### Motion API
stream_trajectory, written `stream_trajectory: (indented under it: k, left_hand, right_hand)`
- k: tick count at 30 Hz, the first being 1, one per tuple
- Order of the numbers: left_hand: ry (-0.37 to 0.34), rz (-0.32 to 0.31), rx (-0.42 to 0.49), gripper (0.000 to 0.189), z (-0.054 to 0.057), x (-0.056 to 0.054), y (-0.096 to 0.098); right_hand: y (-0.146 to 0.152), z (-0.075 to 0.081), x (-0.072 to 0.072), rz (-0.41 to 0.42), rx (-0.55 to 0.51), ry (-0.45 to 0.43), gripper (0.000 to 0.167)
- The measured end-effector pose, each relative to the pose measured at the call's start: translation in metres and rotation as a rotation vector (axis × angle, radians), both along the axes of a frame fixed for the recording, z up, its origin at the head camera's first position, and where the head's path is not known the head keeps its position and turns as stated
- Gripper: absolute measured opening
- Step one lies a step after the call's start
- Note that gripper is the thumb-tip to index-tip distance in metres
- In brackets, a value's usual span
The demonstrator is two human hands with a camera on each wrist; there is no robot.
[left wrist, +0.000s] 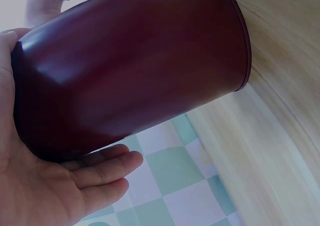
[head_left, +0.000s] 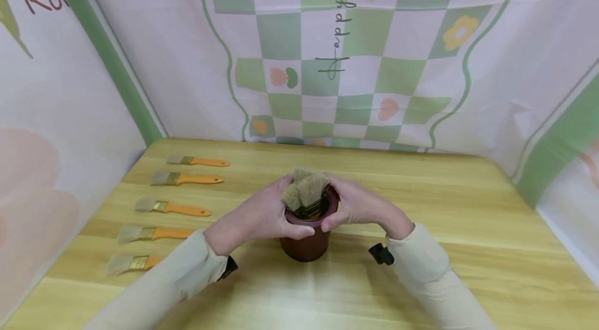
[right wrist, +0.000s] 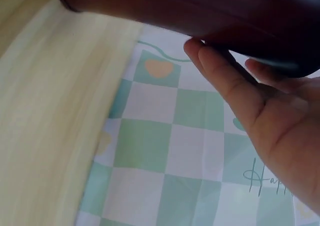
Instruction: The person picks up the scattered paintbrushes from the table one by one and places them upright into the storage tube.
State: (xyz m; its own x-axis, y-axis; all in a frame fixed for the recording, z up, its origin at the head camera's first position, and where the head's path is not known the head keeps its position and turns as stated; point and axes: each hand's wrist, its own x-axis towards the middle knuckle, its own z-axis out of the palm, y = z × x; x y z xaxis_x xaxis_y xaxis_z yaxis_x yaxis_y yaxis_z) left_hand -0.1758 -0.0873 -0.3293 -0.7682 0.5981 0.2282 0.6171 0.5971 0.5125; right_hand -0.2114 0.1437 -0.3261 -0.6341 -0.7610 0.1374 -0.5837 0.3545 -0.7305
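A dark red cylindrical pot (head_left: pixel 305 248) stands on the table in the middle of the head view. Paint brushes (head_left: pixel 306 190) stick out of its mouth with pale bristles upward; their handles are hidden inside. My left hand (head_left: pixel 269 214) holds the pot's upper left side, thumb across the front near the rim. On the opposite side my right hand (head_left: pixel 357 205) holds the rim, its thumb close to the left thumb. Both wrist views show the smooth pot wall (left wrist: pixel 135 65) with the fingers (right wrist: pixel 225 78) reaching along its far side.
Several paint brushes with orange handles (head_left: pixel 187 209) lie in a column on the left of the wooden table (head_left: pixel 421 278), bristles pointing left. My left sleeve (head_left: pixel 182 278) covers part of the nearest ones. A checkered cloth (head_left: pixel 323 75) hangs behind the table.
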Motion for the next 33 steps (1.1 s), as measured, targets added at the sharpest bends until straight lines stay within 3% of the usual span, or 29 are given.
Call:
stream_trajectory:
  k: [9, 16, 33]
  left_hand:
    - [0.008, -0.007, 0.015, 0.088, -0.001, -0.002, 0.0]
    - [0.029, -0.008, 0.011, 0.088, -0.003, -0.003, 0.001]
    - [-0.055, 0.01, -0.018, 0.089, 0.005, 0.0, 0.002]
  right_hand:
    - [-0.002, -0.003, -0.003, 0.075, -0.033, -0.084, 0.107]
    - [-0.001, -0.008, -0.002, 0.075, -0.098, -0.16, 0.1]
    - [-0.003, -0.009, 0.002, 0.031, -0.109, -0.224, 0.1]
